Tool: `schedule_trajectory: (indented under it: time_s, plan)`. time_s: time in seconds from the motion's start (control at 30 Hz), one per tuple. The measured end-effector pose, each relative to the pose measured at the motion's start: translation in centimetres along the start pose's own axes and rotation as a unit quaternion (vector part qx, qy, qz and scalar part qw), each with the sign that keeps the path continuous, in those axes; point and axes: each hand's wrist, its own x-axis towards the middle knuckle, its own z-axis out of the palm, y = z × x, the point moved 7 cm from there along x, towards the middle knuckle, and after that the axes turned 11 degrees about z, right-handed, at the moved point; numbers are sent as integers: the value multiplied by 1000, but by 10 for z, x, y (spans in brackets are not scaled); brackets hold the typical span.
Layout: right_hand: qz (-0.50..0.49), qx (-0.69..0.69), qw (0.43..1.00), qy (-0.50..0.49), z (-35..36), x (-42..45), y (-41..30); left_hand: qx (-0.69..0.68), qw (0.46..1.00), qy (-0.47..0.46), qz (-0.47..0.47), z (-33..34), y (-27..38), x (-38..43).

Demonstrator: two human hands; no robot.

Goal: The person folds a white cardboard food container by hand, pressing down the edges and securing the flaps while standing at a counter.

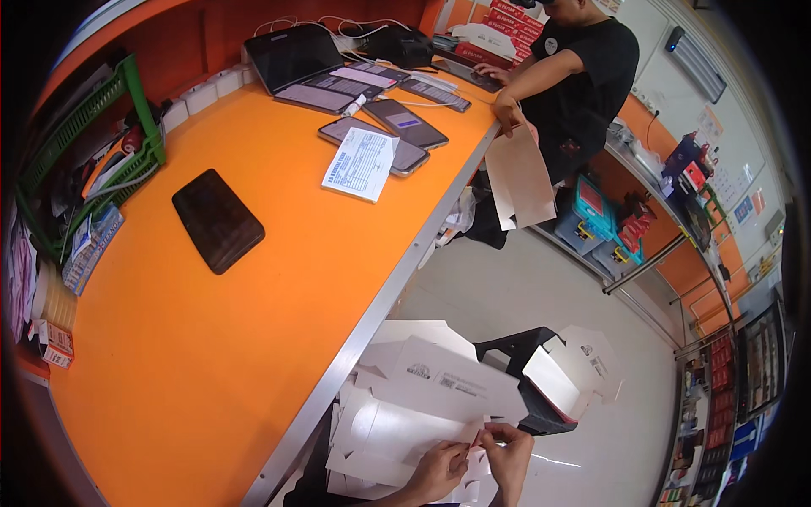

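Observation:
A partly folded white cardboard box (389, 421) lies low in front of me, at the lower middle of the picture. Its wide lid flap (453, 380) stands towards the far side and bears printing. My left hand (437, 472) has its fingertips on a small red-backed side tab near the box's right corner. Pinching the same tab from the right is my right hand (510, 451). More white cardboard sheets show beneath the box. Beyond it, a second opened box (564, 380) rests on a black stool or crate (548, 418).
An orange table (253, 342) with a metal edge runs along my left. It bears a black tablet or phone (217, 220), a paper slip (361, 165), several phones and a laptop (294, 57). A green basket (89, 146) stands left. Another person (589, 76) holds a cardboard piece (521, 174).

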Motion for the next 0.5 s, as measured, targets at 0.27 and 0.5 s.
schedule_trajectory:
  time_s: [0.27,0.5]
  plan:
    - [3,-40,999,5,3,0,-9,-40,999,9,-8,4,-3,0]
    - [-70,-55,995,52,10,-26,-28,9,998,34,54,7,-16,-7]
